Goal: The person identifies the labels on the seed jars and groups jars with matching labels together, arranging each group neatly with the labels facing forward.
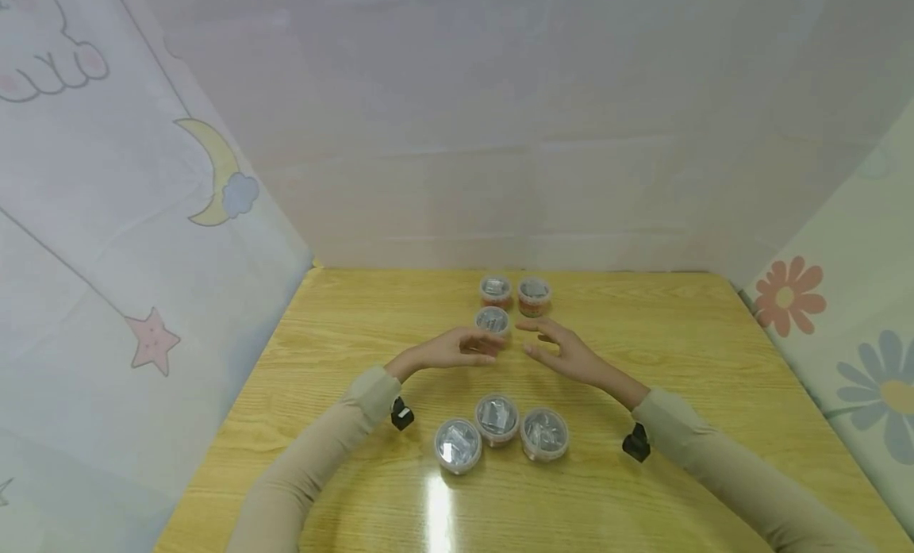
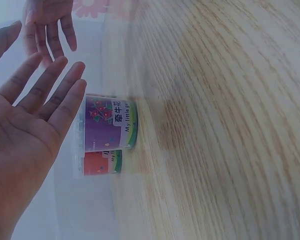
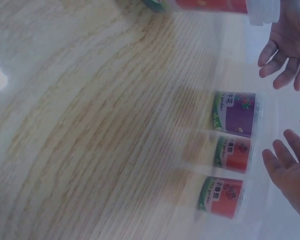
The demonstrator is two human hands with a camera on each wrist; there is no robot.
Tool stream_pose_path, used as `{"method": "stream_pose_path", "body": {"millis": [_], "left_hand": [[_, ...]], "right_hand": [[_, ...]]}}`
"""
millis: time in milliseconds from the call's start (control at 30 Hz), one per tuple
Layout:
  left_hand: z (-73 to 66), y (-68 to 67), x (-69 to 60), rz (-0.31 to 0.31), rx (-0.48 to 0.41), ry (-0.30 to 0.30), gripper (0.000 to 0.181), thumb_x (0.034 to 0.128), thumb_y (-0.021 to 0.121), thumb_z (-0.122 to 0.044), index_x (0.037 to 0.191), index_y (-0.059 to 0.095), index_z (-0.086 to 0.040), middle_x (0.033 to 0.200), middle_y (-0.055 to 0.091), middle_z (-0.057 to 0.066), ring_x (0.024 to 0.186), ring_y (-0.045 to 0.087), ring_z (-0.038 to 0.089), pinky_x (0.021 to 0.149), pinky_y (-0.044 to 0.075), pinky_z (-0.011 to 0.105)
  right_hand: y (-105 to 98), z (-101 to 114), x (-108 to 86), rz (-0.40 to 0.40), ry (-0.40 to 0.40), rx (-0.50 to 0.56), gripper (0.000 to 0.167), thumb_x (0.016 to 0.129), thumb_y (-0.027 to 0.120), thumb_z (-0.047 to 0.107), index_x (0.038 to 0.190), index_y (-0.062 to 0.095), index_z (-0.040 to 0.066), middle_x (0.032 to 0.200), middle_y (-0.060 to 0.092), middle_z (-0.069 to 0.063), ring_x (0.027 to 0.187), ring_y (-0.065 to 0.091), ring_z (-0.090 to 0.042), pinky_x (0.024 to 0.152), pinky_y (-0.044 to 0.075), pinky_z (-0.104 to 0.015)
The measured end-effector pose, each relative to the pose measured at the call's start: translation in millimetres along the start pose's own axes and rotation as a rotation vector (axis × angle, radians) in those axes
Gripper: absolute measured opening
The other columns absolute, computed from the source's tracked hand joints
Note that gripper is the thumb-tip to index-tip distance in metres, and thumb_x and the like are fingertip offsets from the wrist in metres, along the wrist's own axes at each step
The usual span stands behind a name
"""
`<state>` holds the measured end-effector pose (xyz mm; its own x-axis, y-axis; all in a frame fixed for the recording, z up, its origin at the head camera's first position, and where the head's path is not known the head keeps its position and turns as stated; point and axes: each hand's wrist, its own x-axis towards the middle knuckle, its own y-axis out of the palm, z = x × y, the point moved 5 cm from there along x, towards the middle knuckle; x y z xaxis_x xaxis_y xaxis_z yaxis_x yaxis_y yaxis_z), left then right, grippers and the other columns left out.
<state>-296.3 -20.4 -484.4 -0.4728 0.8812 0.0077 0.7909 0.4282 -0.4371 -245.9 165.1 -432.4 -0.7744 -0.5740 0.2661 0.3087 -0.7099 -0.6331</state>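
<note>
A purple-labelled cup [image 1: 492,321] with a clear lid stands upright between my two hands, toward the back of the table. My left hand [image 1: 460,347] hovers just in front and to its left, fingers loosely extended. To the right, my right hand [image 1: 571,356] is raised with relaxed, spread fingers. Neither hand holds anything. Behind the purple cup [image 3: 240,114] are two red-labelled cups, one on the left [image 1: 496,291] and one on the right [image 1: 534,296]. In the left wrist view a red cup [image 2: 102,162] is partly hidden by the purple one.
Three more lidded cups stand nearer the front: a left one [image 1: 458,446], a middle one [image 1: 497,419] and a right one [image 1: 545,435]. They hold small packets under clear lids. The wooden table [image 1: 343,474] meets a pale covered wall [image 1: 500,180] at the back.
</note>
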Motion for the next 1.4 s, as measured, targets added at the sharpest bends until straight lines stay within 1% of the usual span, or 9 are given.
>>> {"method": "stream_pose_path", "body": {"millis": [133, 233, 367, 600, 700, 900, 1033, 1233, 1400], "left_hand": [[-0.6, 2.5, -2.3, 0.024, -0.009, 0.001, 0.048, 0.0945, 0.055, -0.018, 0.136, 0.041, 0.002, 0.135, 0.046, 0.021, 0.122, 0.05, 0.028, 0.098, 0.044, 0.026], [-0.3, 4.4, -4.0, 0.039, -0.019, -0.009, 0.047, 0.0945, 0.055, -0.017, 0.135, 0.042, 0.001, 0.135, 0.047, 0.021, 0.12, 0.051, 0.029, 0.097, 0.045, 0.026], [0.2, 6.1, -6.0, 0.052, -0.026, -0.014, 0.045, 0.0943, 0.055, -0.018, 0.135, 0.043, -0.003, 0.135, 0.046, 0.022, 0.12, 0.051, 0.03, 0.097, 0.045, 0.026], [2.9, 7.1, -8.9, 0.08, -0.03, 0.001, 0.049, 0.0949, 0.054, -0.019, 0.137, 0.04, 0.002, 0.137, 0.044, 0.022, 0.122, 0.048, 0.034, 0.101, 0.041, 0.026], [3.0, 7.2, -10.4, 0.082, -0.013, -0.005, 0.049, 0.0946, 0.055, -0.022, 0.137, 0.041, -0.001, 0.137, 0.045, 0.021, 0.122, 0.049, 0.031, 0.102, 0.04, 0.026], [1.9, 7.7, -14.6, 0.091, 0.036, -0.026, 0.05, 0.0939, 0.056, -0.028, 0.138, 0.043, -0.009, 0.137, 0.046, 0.017, 0.123, 0.049, 0.023, 0.103, 0.039, 0.028], [1.2, 9.3, -17.9, 0.093, 0.066, -0.035, 0.054, 0.0932, 0.056, -0.033, 0.139, 0.041, -0.008, 0.137, 0.047, 0.015, 0.124, 0.048, 0.022, 0.104, 0.039, 0.03], [1.2, 12.3, -21.8, 0.091, 0.098, -0.038, 0.056, 0.0917, 0.058, -0.035, 0.139, 0.042, -0.009, 0.136, 0.049, 0.012, 0.122, 0.05, 0.023, 0.101, 0.042, 0.03], [2.2, 14.9, -25.0, 0.094, 0.139, -0.05, 0.054, 0.0904, 0.06, -0.036, 0.137, 0.044, -0.013, 0.134, 0.051, 0.006, 0.12, 0.051, 0.02, 0.1, 0.042, 0.027]], "right_hand": [[1.7, 0.3, -0.3, 0.007, -0.004, 0.011, 0.043, 0.092, 0.056, 0.006, 0.132, 0.044, -0.005, 0.133, 0.044, -0.027, 0.124, 0.041, -0.041, 0.098, 0.038, -0.058], [2.1, 2.2, 0.3, 0.01, -0.008, 0.011, 0.044, 0.092, 0.056, 0.006, 0.132, 0.043, -0.007, 0.133, 0.044, -0.027, 0.124, 0.041, -0.042, 0.097, 0.038, -0.06], [2.3, 7.3, 0.9, 0.012, -0.007, 0.008, 0.044, 0.092, 0.056, 0.006, 0.133, 0.043, -0.004, 0.134, 0.044, -0.027, 0.124, 0.041, -0.042, 0.097, 0.038, -0.059], [6.5, 8.3, 0.4, 0.027, -0.005, -0.018, 0.042, 0.092, 0.057, 0.008, 0.13, 0.046, -0.005, 0.132, 0.046, -0.026, 0.122, 0.043, -0.042, 0.097, 0.04, -0.056], [11.4, -4.7, -0.2, 0.026, -0.001, -0.027, 0.042, 0.092, 0.057, 0.01, 0.13, 0.046, -0.004, 0.132, 0.047, -0.023, 0.123, 0.043, -0.04, 0.098, 0.04, -0.055], [19.8, -29.5, -1.5, 0.038, -0.013, -0.053, 0.043, 0.092, 0.058, 0.013, 0.133, 0.046, 0.004, 0.133, 0.049, -0.016, 0.124, 0.044, -0.035, 0.099, 0.041, -0.053], [21.3, -31.2, -3.1, 0.049, -0.025, -0.061, 0.044, 0.092, 0.059, 0.02, 0.132, 0.047, 0.006, 0.132, 0.05, -0.013, 0.122, 0.047, -0.031, 0.098, 0.043, -0.049], [25.1, -28.2, -4.4, 0.083, -0.016, -0.035, 0.047, 0.091, 0.06, 0.029, 0.132, 0.048, 0.008, 0.132, 0.051, -0.012, 0.122, 0.047, -0.028, 0.099, 0.041, -0.051], [29.3, -27.7, -4.4, 0.105, -0.014, -0.058, 0.048, 0.09, 0.061, 0.031, 0.132, 0.049, 0.011, 0.132, 0.051, -0.012, 0.123, 0.047, -0.026, 0.099, 0.041, -0.051]]}}
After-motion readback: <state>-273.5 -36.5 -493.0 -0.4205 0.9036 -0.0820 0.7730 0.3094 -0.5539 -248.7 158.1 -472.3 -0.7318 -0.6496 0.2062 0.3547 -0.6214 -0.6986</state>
